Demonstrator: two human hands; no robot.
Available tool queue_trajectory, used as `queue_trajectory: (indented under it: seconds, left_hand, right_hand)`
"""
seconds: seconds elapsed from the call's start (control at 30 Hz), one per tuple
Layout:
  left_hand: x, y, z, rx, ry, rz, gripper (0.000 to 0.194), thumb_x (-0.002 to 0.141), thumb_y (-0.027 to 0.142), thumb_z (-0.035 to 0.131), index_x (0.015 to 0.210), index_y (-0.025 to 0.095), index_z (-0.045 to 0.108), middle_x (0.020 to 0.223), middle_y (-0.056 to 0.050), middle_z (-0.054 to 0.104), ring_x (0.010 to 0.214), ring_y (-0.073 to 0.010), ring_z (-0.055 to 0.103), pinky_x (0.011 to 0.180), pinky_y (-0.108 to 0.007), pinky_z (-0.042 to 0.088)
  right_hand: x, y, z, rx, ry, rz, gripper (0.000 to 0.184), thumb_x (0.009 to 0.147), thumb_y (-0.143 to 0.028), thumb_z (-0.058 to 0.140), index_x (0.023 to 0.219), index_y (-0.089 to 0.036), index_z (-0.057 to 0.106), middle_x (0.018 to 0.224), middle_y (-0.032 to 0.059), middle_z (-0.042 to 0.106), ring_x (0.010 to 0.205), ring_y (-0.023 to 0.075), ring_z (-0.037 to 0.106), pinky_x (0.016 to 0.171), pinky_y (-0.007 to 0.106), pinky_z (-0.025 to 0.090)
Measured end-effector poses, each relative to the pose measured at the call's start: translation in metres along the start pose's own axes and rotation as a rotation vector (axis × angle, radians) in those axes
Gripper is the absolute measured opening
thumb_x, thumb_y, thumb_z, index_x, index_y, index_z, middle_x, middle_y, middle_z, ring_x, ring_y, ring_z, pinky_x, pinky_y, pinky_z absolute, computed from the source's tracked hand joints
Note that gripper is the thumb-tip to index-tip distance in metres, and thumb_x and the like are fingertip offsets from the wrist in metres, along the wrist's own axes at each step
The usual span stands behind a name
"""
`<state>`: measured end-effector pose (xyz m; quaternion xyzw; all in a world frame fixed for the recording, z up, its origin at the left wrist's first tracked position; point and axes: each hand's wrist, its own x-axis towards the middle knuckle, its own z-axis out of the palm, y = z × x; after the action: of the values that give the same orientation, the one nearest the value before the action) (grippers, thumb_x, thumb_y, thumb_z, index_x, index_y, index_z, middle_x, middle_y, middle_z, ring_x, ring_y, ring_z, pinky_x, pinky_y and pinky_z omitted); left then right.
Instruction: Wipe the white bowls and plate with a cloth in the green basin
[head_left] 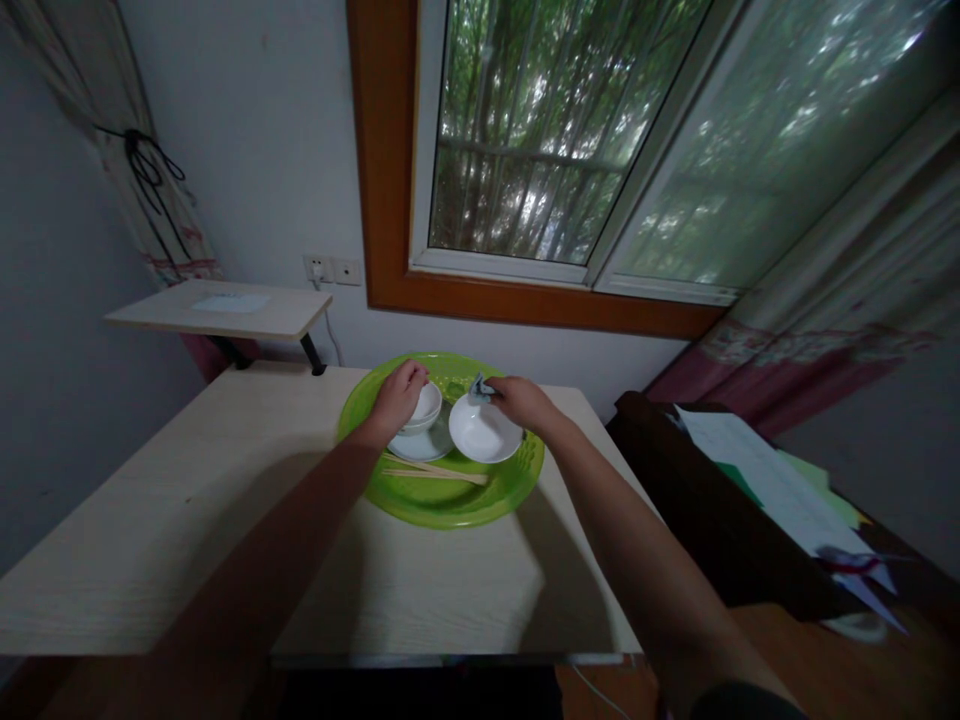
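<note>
A green tray (450, 515) with a perforated rim lies on the table. Small white bowls (428, 405), apparently stacked, stand on a white plate (427, 445) at its left. My left hand (403, 392) is curled at the left rim of the top small bowl; its fingertips are partly hidden. To the right, a wider white bowl (485, 430) tilts toward me. My right hand (519, 402) pinches a grey-blue cloth (481, 389) at this bowl's far rim. Whether it also grips the rim I cannot tell. Pale wooden chopsticks (435, 475) lie across the tray's front.
The light wooden table (442, 590) carries a raised shelf (225, 308) with a paper on it at the left. Behind are a wall socket (330, 270) and a window (540, 140). A dark cabinet (675, 500) with papers (772, 480) stands right of the table.
</note>
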<state>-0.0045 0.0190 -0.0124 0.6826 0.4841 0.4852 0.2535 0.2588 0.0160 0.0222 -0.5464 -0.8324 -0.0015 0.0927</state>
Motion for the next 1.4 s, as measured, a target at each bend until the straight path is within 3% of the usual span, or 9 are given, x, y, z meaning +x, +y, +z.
queue_trajectory:
  seconds: [0.23,0.5,0.7,0.83,1.03,1.23,1.4]
  left_hand:
    - [0.000,0.006,0.002,0.268,-0.094,0.241,0.024,0.096,0.026,0.044,0.087,0.019,0.064,0.095,-0.008,0.067,0.095,-0.0213,0.061,0.091,-0.035,0.047]
    - [-0.017,0.014,0.006,0.629,-0.450,0.417,0.019,0.089,0.026,0.052,0.083,0.021,0.069,0.087,-0.008,0.069,0.082,-0.0223,0.062,0.074,-0.031,0.044]
    - [-0.029,0.021,0.012,0.750,-0.579,0.663,0.023,0.089,0.032,0.057,0.088,0.016,0.073,0.089,-0.015,0.071,0.096,-0.0286,0.063,0.086,-0.039,0.043]
    - [-0.036,0.023,0.011,0.826,-0.648,0.810,0.020,0.085,0.031,0.064,0.080,0.015,0.073,0.085,-0.016,0.072,0.103,-0.0323,0.059,0.087,-0.043,0.040]
    - [-0.043,0.015,0.011,0.899,-0.753,0.786,0.016,0.082,0.023,0.064,0.071,0.015,0.073,0.073,-0.016,0.071,0.083,-0.0296,0.065,0.080,-0.042,0.040]
    - [-0.046,0.013,0.019,0.978,-0.790,0.806,0.022,0.083,0.028,0.065,0.072,0.013,0.076,0.071,-0.018,0.072,0.072,-0.0285,0.068,0.075,-0.041,0.045]
    - [-0.052,0.010,0.025,0.972,-0.843,0.704,0.016,0.081,0.019,0.067,0.069,0.010,0.074,0.070,-0.019,0.072,0.068,-0.0292,0.071,0.070,-0.040,0.049]
  right_hand:
    - [-0.002,0.002,0.013,-0.030,-0.144,-0.062,0.027,0.088,-0.021,0.060,0.111,-0.024,0.074,0.109,0.0097,0.076,0.098,0.0251,0.069,0.081,0.028,0.045]
    - [0.016,0.005,0.038,0.018,-0.290,-0.093,0.024,0.083,-0.018,0.064,0.103,-0.023,0.076,0.105,0.0097,0.077,0.098,0.0267,0.069,0.080,0.029,0.046]
    - [0.022,0.005,0.047,0.135,-0.370,-0.132,0.025,0.077,-0.012,0.066,0.097,-0.023,0.078,0.097,0.0023,0.078,0.092,0.0206,0.069,0.077,0.024,0.045]
    - [0.022,-0.003,0.052,0.222,-0.418,-0.167,0.022,0.074,-0.014,0.068,0.091,-0.022,0.078,0.084,-0.0032,0.077,0.083,0.0178,0.068,0.072,0.021,0.045]
    - [0.019,0.002,0.049,0.260,-0.381,-0.181,0.025,0.073,-0.011,0.067,0.094,-0.020,0.078,0.088,-0.0011,0.078,0.086,0.0186,0.068,0.075,0.022,0.046]
    - [0.018,0.004,0.034,0.070,-0.254,-0.146,0.026,0.080,-0.015,0.065,0.102,-0.023,0.077,0.107,0.0063,0.077,0.099,0.0233,0.068,0.083,0.027,0.045]
    - [0.011,-0.001,0.024,-0.079,-0.133,-0.082,0.028,0.089,-0.016,0.057,0.110,-0.022,0.074,0.114,0.0121,0.073,0.106,0.0248,0.066,0.085,0.028,0.045]
